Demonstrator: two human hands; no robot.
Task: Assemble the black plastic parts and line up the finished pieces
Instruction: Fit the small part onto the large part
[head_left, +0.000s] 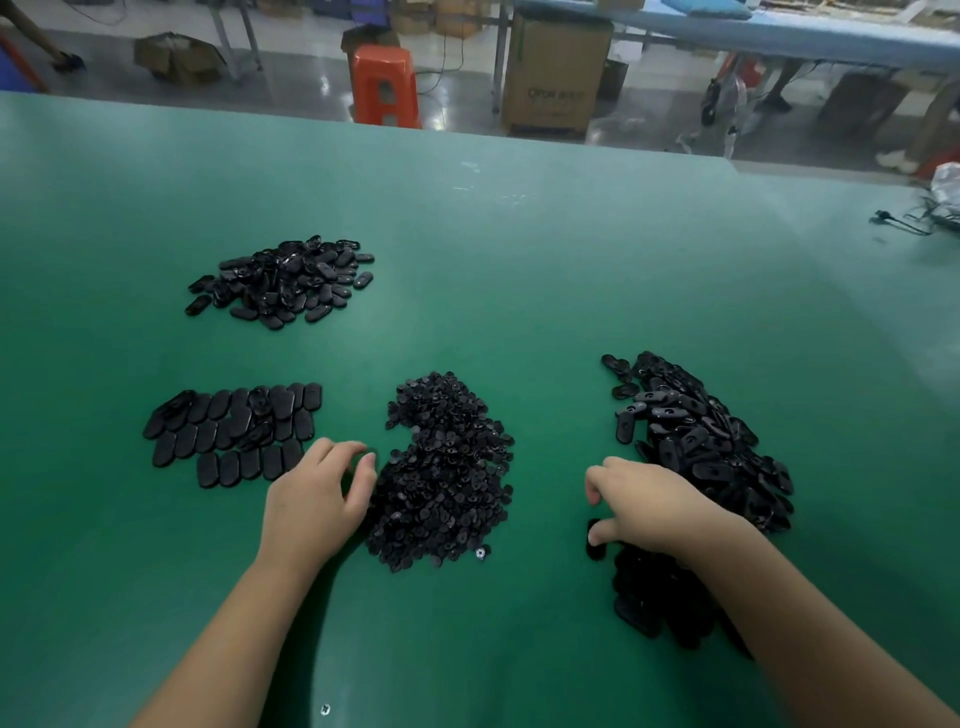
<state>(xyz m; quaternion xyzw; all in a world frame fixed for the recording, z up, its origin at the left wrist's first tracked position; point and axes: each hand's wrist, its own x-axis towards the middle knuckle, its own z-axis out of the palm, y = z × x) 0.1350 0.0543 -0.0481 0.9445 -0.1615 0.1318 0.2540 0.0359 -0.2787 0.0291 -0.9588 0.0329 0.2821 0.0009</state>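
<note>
Left hand (317, 499) curls, pinching a small part (363, 460); right hand (644, 506) grips an oval piece (595, 540).

A factory floor: green worktable (467, 234), cardboard boxes (556, 73) (one printed), orange plastic stool (385, 85).

Broad green matte work table (467, 218), glossy grey floor (291, 67) beyond, orange plastic stool (385, 85), brown cardboard box (553, 73), long blue-topped table (779, 34).
</note>
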